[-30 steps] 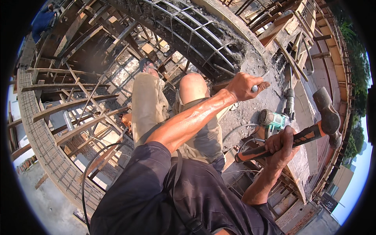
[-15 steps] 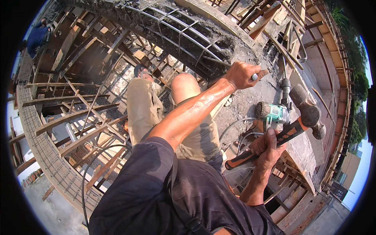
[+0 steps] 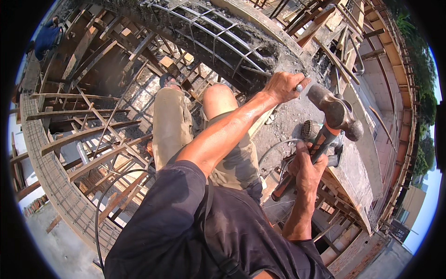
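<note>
Left hand [image 3: 282, 88]: I see it closed around a silvery, round-ended metal rod [image 3: 299, 87]
Right hand [image 3: 306, 168]: wrapped around a steel-headed hammer with black-and-orange handle [image 3: 325, 135]

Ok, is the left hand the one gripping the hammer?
No, the right hand grips the hammer, while the left hand is closed around a metal rod.

Hammer head [image 3: 333, 108], above right hand [image 3: 307, 163]: metal, scuffed, dull sheen. Hammer handle [image 3: 325, 136], within right hand: matt, rubber- or plastic-like. Rod [image 3: 299, 87], within left hand [image 3: 282, 87]: metal, end bright. Concrete [image 3: 281, 128], below left hand: rough, crumbled, matt. Reinforcing bars [image 3: 216, 37], beyond left hand: metal, glinting. Trousers [image 3: 172, 125], left of both hands: cloth, matt, creased.
</note>
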A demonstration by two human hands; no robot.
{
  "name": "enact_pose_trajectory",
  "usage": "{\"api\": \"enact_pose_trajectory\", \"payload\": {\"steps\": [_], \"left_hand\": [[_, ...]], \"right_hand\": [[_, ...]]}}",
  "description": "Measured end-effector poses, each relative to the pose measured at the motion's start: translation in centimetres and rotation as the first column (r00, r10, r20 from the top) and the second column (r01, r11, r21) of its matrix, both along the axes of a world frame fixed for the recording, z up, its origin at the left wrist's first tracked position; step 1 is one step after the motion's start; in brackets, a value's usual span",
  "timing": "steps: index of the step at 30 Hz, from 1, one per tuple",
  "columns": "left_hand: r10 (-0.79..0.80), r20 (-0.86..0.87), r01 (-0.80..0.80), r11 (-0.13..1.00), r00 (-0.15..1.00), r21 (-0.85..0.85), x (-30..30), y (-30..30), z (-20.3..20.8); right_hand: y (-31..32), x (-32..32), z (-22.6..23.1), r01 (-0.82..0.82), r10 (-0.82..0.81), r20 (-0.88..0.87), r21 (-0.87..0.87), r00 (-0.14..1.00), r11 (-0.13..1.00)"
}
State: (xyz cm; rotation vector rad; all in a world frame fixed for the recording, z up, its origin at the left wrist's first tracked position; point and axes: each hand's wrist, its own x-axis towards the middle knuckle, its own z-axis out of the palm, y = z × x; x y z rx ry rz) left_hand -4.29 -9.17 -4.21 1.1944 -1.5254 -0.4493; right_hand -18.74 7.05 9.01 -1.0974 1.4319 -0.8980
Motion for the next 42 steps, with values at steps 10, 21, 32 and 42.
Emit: {"api": "enact_pose_trajectory", "payload": {"steps": [10,21,32,42], "left_hand": [[-0.043,0.032,0.038,0.989,0.999,0.143,0.3,-0.8,-0.3],[-0.077,0.097,0.054,0.975,0.992,0.217,1.0,-1.0,-1.2],[-0.051,0.053,0.046,0.994,0.997,0.103,1.0,-1.8,-1.9],[-0.095,0.045,0.087,0.984,0.995,0.154,1.2,-1.8,-1.6]], "right_hand": [[-3.0,-0.9,-4.8,-0.003,0.02,-0.157,0.108,0.987,0.994],[-4.5,-1.2,9.7,0.207,-0.007,0.31,-0.615,0.951,0.761],[-1.3,-0.1,0.6,0.058,-0.058,-0.066,0.01,0.996,0.998],[-4.3,0.7,-2.1,0.102,-0.101,0.017,-0.082,0.995,0.991]]}}
